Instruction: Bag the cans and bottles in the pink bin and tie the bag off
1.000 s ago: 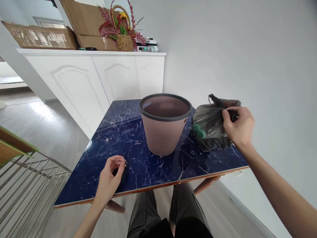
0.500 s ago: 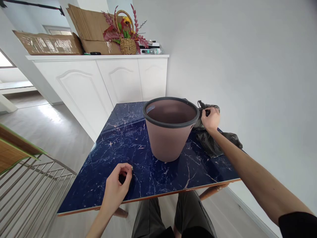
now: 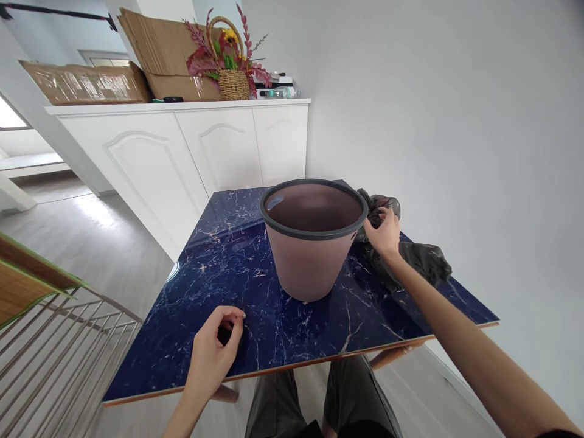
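Observation:
A pinkish-brown bin with a dark grey rim stands upright on the blue marbled table. Right of it, a knotted black plastic bag lies by the wall. My right hand is at that bag, thumb and fingers apart, its fingertips against the dark plastic. A second black bag lies flatter just below and right of my right wrist. My left hand hovers over the table's front left part with thumb and fingertips curled together; whether something tiny is between them is too small to tell.
Behind the table is a white cabinet with cardboard boxes, a flower basket and a plastic bottle on top. A metal rack stands at the left. The wall borders the table on the right.
My right hand has moved slightly down and opened from its pinch on the knotted bag's top. That bag's top now leans left toward the bin. My left hand keeps its curled shape.

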Available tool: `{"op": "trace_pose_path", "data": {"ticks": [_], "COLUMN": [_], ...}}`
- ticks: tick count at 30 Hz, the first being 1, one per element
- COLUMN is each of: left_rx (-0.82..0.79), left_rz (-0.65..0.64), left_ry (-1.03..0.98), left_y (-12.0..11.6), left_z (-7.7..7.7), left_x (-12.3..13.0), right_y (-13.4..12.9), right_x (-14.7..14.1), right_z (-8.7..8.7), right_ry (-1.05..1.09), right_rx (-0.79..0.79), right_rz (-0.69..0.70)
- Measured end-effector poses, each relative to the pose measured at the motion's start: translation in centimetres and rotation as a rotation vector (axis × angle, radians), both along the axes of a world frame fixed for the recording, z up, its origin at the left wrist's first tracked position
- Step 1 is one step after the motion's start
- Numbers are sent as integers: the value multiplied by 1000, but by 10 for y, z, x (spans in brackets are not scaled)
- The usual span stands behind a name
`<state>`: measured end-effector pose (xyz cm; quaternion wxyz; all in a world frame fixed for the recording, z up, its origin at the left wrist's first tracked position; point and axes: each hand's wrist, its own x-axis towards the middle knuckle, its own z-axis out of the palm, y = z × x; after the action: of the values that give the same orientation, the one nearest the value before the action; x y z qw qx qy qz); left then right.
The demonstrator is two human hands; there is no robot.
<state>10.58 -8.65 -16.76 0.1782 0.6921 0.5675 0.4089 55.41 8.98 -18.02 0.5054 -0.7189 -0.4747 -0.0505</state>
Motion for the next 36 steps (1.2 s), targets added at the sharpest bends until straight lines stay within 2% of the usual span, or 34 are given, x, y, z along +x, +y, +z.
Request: {"op": "trace_pose_path", "data": {"ticks": [3,6,9,11,14,19,36], "left_rx": [22,28,32,30,13,3,0], "left_rz": [8,10,9,9,2,11,57], "left_ry": [19,42,64,79,94,91,107], "left_y": [0,1,1,1,1,2,3], "left_z": [0,-1,-2,-1,1,5,7], "left_x": [1,2,2,2,3,5,6], "right_y": [-52,-108,-149,-163,-169,-168,-169], "right_x": [-24,-52,-73,-81,-84,-83,-79], "right_z": [0,-5,-18,-27,-35,-30,-29], "right_ry": [-149,-191,-81,9,71,68,180], "right_rx": [84,179,65,-8,-60,-86,-37], "right_rz": [90,276,473,557,620,700,695]}}
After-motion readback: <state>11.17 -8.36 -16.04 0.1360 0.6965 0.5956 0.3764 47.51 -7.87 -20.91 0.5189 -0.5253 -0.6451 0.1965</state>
